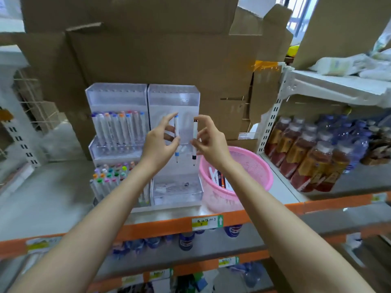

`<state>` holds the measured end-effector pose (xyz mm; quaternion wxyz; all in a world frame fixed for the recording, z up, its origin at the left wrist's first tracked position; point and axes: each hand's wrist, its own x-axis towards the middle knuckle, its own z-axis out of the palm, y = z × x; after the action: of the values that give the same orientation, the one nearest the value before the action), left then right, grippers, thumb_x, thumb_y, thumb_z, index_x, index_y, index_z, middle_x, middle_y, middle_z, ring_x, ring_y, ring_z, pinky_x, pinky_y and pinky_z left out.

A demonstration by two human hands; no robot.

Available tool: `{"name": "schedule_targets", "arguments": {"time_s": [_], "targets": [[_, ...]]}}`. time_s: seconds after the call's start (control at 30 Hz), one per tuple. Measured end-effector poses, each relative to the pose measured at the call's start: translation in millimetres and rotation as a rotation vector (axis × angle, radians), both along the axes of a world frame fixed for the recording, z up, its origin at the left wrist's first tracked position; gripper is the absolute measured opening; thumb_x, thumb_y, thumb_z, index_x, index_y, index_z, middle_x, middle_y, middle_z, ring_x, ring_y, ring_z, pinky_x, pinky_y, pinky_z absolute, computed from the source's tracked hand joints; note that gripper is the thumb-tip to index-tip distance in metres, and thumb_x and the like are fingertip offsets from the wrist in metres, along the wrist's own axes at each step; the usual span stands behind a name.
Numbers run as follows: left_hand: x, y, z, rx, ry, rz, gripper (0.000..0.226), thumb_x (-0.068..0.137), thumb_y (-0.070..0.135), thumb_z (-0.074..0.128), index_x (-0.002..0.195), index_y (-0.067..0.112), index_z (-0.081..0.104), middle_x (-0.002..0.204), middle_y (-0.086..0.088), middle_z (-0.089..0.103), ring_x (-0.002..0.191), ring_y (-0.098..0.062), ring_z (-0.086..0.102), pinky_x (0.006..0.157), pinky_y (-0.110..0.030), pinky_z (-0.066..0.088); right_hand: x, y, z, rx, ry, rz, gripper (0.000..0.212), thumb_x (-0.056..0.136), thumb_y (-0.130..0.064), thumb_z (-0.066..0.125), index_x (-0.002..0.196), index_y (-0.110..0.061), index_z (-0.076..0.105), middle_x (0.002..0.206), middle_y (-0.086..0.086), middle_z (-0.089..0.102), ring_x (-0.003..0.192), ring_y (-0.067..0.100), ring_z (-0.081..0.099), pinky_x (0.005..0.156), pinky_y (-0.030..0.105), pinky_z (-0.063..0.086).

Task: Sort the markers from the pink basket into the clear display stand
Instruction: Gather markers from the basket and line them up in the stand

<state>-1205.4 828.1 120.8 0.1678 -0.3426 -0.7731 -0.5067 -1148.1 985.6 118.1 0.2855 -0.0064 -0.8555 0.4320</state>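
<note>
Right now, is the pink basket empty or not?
Not empty. Several markers lie inside the pink basket, visible over its rim.

Left hand [160,145], right hand [212,143] — raised, pinching.

Big brown boxes [169,60] stand at the back of a gray shelf [53,197]. The shelf has an orange edge [158,226] in front. A yellow and white label [207,222] with a green arrow sticks on that edge. On the right, a white post [273,115] with little slots holds up a white shelf [338,85]. Soft white packs [338,64] lie on top of it. Under it stand brown bottles [313,163] with white caps, close together. Clear bluish bottles [347,132] stand behind them. Down below, dark blue bottles [186,240] sit on a lower shelf.
</note>
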Motion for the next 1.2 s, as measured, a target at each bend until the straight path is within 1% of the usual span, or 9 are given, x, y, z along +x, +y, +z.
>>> {"name": "schedule_targets", "arguments": {"time_s": [0.13,0.27,0.4,0.47,0.6,0.7,0.8,1.0,1.2], "targets": [[-15.2,-38.3,9.0,0.009,0.013,0.049,0.056,0.087,0.010,0.065,0.135,0.027,0.043,0.087,0.006,0.056,0.076,-0.003,0.061,0.071,-0.020,0.052,-22.8,-40.7,11.3,0.042,-0.002,0.055,0.052,0.087,-0.011,0.069,0.129,-0.028,0.044,0.080,-0.004,0.053,0.061,0.023,0.065,0.066,0.046,0.057],[-31.0,-73.7,12.8,0.028,0.026,0.067,0.054,0.086,0.008,0.065,0.132,0.028,0.044,0.090,-0.002,0.058,0.078,-0.009,0.062,0.072,-0.019,0.052,-43.0,-78.2,19.6,0.095,-0.012,0.112,0.052,0.088,-0.010,0.067,0.132,-0.024,0.043,0.080,-0.005,0.049,0.061,0.030,0.065,0.062,0.043,0.057],[-45.1,-101.0,19.4,0.045,0.038,0.094,0.053,0.085,0.004,0.065,0.131,0.023,0.047,0.089,-0.001,0.057,0.076,-0.008,0.061,0.067,-0.006,0.046,-63.3,-105.2,28.0,0.071,0.007,0.109,0.050,0.088,-0.006,0.066,0.130,-0.021,0.044,0.079,-0.004,0.049,0.060,0.032,0.063,0.062,0.048,0.056],[-51.7,-109.5,24.6,0.052,0.040,0.092,0.053,0.084,0.004,0.066,0.131,0.023,0.047,0.088,0.002,0.056,0.074,-0.006,0.061,0.067,-0.003,0.045,-72.9,-113.6,31.7,0.053,0.024,0.102,0.049,0.088,-0.004,0.066,0.128,-0.020,0.044,0.078,-0.003,0.049,0.056,0.026,0.060,0.062,0.047,0.055],[-65.7,-114.6,37.2,0.055,0.036,0.033,0.053,0.085,0.010,0.068,0.131,0.026,0.046,0.086,0.007,0.056,0.076,-0.008,0.063,0.072,-0.015,0.053,-88.4,-117.2,36.3,0.045,0.068,0.058,0.048,0.087,-0.007,0.068,0.127,-0.021,0.044,0.075,-0.002,0.052,0.049,0.012,0.057,0.060,0.047,0.055],[-75.8,-111.6,46.6,0.040,0.048,-0.006,0.054,0.084,0.014,0.070,0.130,0.029,0.046,0.085,0.008,0.054,0.078,-0.010,0.064,0.073,-0.027,0.058,-96.2,-115.9,37.7,0.039,0.076,0.027,0.047,0.087,-0.011,0.068,0.127,-0.021,0.045,0.075,-0.001,0.052,0.056,0.026,0.061,0.059,0.052,0.054],[-86.0,-103.0,51.5,0.058,0.049,-0.015,0.055,0.084,0.013,0.070,0.130,0.029,0.046,0.087,0.004,0.056,0.075,-0.010,0.065,0.073,-0.025,0.057,-102.4,-114.4,37.9,0.041,0.104,-0.004,0.046,0.087,-0.014,0.069,0.127,-0.020,0.046,0.077,0.003,0.051,0.064,0.036,0.060,0.059,0.054,0.053],[-96.3,-88.7,50.5,0.030,0.109,-0.040,0.056,0.083,0.011,0.071,0.131,0.027,0.046,0.093,-0.002,0.058,0.075,-0.009,0.065,0.071,-0.014,0.054,-117.4,-110.0,33.5,0.034,0.147,-0.047,0.048,0.087,-0.015,0.069,0.128,-0.021,0.045,0.076,0.003,0.051,0.068,0.033,0.059,0.059,0.050,0.055],[-108.7,-85.9,44.8,-0.048,0.180,0.027,0.056,0.081,0.013,0.074,0.130,0.024,0.049,0.087,0.001,0.062,0.079,-0.011,0.066,0.078,-0.026,0.057,-131.4,-104.6,29.1,0.031,0.203,-0.081,0.047,0.089,-0.010,0.066,0.130,-0.022,0.045,0.076,0.000,0.053,0.069,0.024,0.061,0.064,0.042,0.055]]}}
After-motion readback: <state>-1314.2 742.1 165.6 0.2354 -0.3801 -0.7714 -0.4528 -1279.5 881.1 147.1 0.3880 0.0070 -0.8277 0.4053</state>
